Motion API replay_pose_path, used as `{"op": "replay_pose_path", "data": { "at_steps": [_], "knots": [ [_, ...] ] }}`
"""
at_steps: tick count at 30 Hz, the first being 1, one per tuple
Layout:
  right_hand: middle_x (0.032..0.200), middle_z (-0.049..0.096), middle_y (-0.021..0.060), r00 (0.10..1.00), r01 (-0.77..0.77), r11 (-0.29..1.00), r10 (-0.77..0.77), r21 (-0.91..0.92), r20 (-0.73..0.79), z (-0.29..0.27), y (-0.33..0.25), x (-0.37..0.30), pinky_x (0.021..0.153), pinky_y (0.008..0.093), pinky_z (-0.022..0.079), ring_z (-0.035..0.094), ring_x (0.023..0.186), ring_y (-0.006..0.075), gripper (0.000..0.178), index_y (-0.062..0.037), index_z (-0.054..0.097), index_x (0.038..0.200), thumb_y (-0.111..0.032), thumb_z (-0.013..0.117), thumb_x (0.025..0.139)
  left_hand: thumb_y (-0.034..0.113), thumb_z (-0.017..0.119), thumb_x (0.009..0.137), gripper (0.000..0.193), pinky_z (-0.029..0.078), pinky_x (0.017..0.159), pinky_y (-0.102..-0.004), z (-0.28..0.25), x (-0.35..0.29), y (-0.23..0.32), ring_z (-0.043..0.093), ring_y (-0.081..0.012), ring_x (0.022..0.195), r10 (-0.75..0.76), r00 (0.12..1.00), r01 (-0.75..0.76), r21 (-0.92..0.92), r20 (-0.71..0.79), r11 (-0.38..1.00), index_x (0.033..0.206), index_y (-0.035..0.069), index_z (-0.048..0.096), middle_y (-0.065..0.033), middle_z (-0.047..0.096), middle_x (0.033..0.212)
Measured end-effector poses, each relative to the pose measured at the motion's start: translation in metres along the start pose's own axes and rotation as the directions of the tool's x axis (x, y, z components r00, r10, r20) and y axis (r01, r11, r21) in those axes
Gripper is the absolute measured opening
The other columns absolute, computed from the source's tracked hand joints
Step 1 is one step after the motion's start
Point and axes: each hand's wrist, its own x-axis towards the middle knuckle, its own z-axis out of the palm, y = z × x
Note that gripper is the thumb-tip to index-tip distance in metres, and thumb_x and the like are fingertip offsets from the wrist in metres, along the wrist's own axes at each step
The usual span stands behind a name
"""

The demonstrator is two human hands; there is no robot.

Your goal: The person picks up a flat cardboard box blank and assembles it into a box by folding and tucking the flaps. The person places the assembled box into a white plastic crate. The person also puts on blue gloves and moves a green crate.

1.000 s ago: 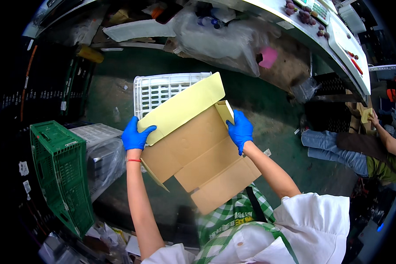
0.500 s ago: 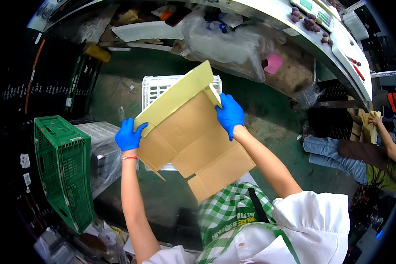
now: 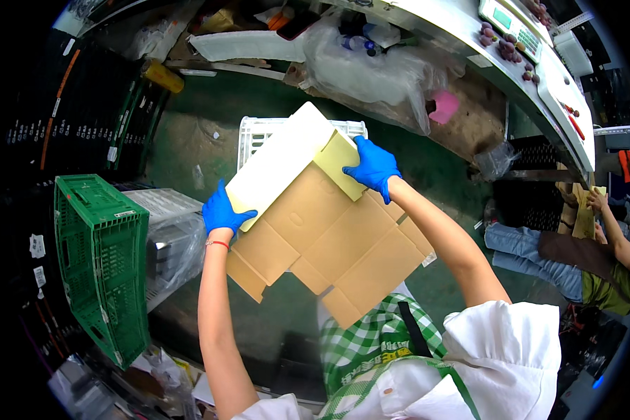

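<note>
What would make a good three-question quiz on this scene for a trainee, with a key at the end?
1. Multiple choice: what do the left hand and right hand both hold?
a) grapes
b) cardboard
c) a bottle
2. True or false: the green crate is to the left of the left hand.
3. Short answer: what colour is the crate that the held piece partly hides from view?

Key: 1 b; 2 true; 3 white.
</note>
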Motion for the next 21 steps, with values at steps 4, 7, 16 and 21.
{"op": "replay_pose_path", "data": {
  "at_steps": [4, 7, 16, 21],
  "knots": [
    [0.110, 0.049, 0.0159, 0.999, 0.010, 1.000, -0.011, -0.014, -0.041, -0.001, 0.009, -0.005, 0.080, 0.0363, 0.043, 0.052, 0.096, 0.0303, 0.066, -0.0061, 0.038, 0.116, -0.039, 0.065, 0.065, 0.063, 0.070, 0.040, 0.117, 0.033, 0.085, -0.0443, -0.012, 0.001, 0.031, 0.050, -0.0303, 0.096, -0.048, 0.999, 0.047, 0.054, 0.020, 0.997, 0.132, 0.011, 0.020, -0.0160, 0.051, 0.106],
    [0.112, 0.047, 0.0172, 0.996, 0.047, 0.999, -0.047, -0.005, -0.075, -0.004, 0.010, -0.013, 0.082, 0.0380, 0.042, 0.049, 0.099, 0.0312, 0.081, -0.0060, 0.032, 0.124, -0.046, 0.065, 0.062, 0.067, 0.068, 0.038, 0.117, 0.028, 0.089, -0.0450, -0.004, 0.002, 0.034, 0.046, -0.0285, 0.101, -0.029, 0.996, 0.039, 0.125, -0.080, 0.991, 0.132, 0.013, 0.021, -0.0158, 0.049, 0.108],
    [0.132, 0.022, 0.0235, 0.978, 0.169, 0.985, -0.167, 0.011, -0.122, -0.010, 0.016, -0.039, 0.095, 0.0399, 0.032, 0.032, 0.117, 0.0370, 0.108, -0.0028, 0.022, 0.131, -0.058, 0.067, 0.050, 0.059, 0.074, 0.036, 0.123, 0.026, 0.090, -0.0460, -0.001, 0.006, 0.067, 0.040, -0.0322, 0.105, -0.013, 0.999, 0.018, 0.144, -0.032, 0.989, 0.135, 0.027, 0.008, -0.0174, 0.038, 0.117],
    [0.134, 0.021, 0.0200, 0.979, 0.203, 0.937, -0.200, 0.284, -0.041, -0.022, 0.032, -0.035, 0.097, 0.0374, 0.029, 0.029, 0.120, 0.0318, 0.100, -0.0050, 0.017, 0.132, -0.047, 0.069, 0.057, 0.050, 0.073, 0.042, 0.114, 0.026, 0.089, -0.0447, 0.014, 0.001, 0.062, 0.039, -0.0338, 0.104, 0.075, 0.993, -0.058, 0.174, -0.090, 0.983, 0.135, 0.030, 0.010, -0.0184, 0.034, 0.120]
  ]
}}
